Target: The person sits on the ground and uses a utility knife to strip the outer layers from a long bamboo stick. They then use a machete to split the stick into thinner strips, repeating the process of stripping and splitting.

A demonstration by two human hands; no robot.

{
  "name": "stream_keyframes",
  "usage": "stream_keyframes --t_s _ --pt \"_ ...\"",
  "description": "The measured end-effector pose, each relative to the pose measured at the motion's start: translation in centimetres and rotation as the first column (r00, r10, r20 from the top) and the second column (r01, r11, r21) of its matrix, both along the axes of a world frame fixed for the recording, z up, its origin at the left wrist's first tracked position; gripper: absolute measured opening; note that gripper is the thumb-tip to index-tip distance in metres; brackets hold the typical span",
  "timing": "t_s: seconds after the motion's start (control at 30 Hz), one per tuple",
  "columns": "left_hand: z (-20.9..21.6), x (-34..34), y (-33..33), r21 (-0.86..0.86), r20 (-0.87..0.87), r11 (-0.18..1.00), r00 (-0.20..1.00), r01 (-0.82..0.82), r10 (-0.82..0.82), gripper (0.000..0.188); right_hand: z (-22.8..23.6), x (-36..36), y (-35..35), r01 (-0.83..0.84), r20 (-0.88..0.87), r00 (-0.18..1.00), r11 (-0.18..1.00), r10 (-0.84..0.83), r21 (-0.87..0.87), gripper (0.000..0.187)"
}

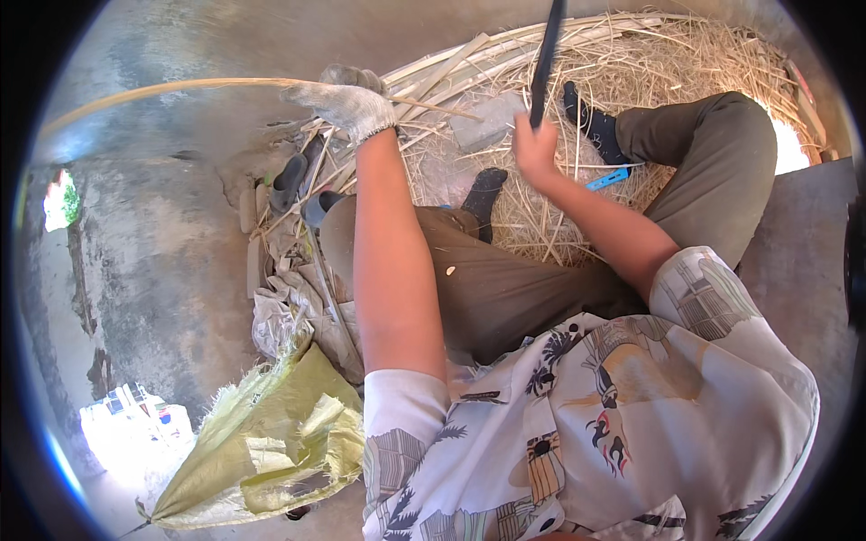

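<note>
My left hand [354, 101], in a whitish knit glove, is closed around a long, thin bamboo strip [194, 85]. The strip bows out to the far left, and a short end shows on the right of the glove. In my bare right hand [536, 149] is the lower end of a long, dark, narrow blade [547, 68], probably a knife, raised upright and cut off by the top edge of the view. Blade and strip are apart. Between my hands, on the ground, lies a flat grey block [490, 123].
Thin shavings [667, 72] heap around my dark-socked feet [487, 194], with long split strips [451, 59] behind. A blue flat piece [608, 178] lies by my right foot. To the left are grey clogs [289, 180], a torn yellow-green woven sack [271, 442] and a stained wall [135, 288].
</note>
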State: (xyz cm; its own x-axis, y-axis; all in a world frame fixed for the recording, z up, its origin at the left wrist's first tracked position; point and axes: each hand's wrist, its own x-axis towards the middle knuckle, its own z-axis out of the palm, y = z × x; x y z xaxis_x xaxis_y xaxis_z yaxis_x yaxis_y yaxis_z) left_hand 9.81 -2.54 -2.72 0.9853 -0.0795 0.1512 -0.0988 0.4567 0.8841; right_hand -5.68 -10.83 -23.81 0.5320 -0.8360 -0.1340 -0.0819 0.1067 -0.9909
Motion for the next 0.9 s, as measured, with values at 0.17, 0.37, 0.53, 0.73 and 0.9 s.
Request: stream_keyframes --t_s 0.17,0.37,0.53,0.73,0.9 --pt "-0.6 -0.1 0.4 -0.047 -0.016 0.998 0.999 -0.048 0.047 0.078 -2.2 0.2 0.3 -0.351 -0.405 0.773 0.860 0.489 0.369 0.044" --pt "-0.6 0.5 -0.8 0.017 -0.084 0.980 0.977 -0.197 0.198 0.079 0.6 2.0 -1.8 0.018 0.221 0.974 0.995 -0.040 0.101 0.040" --pt "-1.4 2.9 -0.3 0.127 -0.138 0.916 0.908 -0.381 0.397 0.080 -3.5 2.4 -2.3 -0.339 -0.453 0.826 0.938 0.335 0.074 0.040" --pt "0.7 1.0 -1.0 0.099 -0.163 0.872 0.857 -0.479 0.489 0.081 1.1 2.6 -2.7 0.112 0.052 0.992 0.993 -0.111 -0.018 0.036" --pt "-0.4 1.2 -0.5 0.360 -0.075 0.782 0.819 -0.509 0.568 0.094 -2.4 0.2 0.7 -0.398 -0.417 0.780 0.884 0.467 0.246 0.033"
